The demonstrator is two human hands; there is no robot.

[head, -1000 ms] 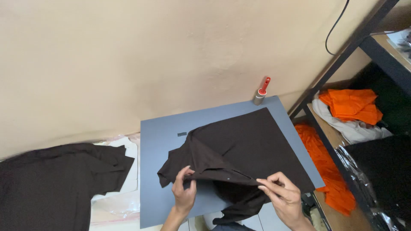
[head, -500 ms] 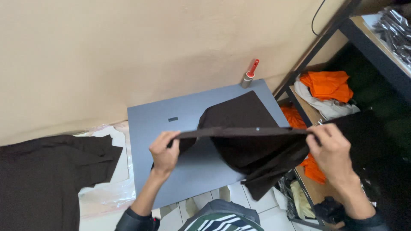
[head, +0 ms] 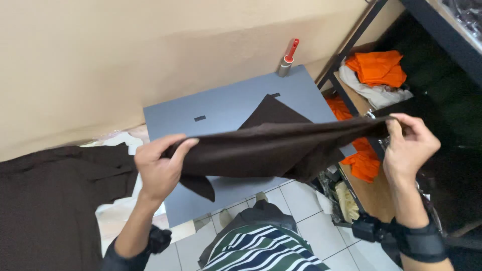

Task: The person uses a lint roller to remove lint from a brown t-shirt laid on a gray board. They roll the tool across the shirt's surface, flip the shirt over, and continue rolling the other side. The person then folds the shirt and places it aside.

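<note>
Across mid-frame the dark brown garment (head: 271, 148) hung stretched above the grey board (head: 226, 108), left hand (head: 158, 168) and right hand (head: 409, 143) each pinching an edge shut; a loosened pinch could have dropped it crumpled, or its trailing corner might have toppled the red-topped roller (head: 287, 57) at upper centre

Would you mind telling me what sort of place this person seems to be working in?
Probably a small garment workroom or packing area. Both hands, left and right, stretch a dark brown garment over a grey folding board, and metal shelving beside it holds folded orange clothes.
</note>
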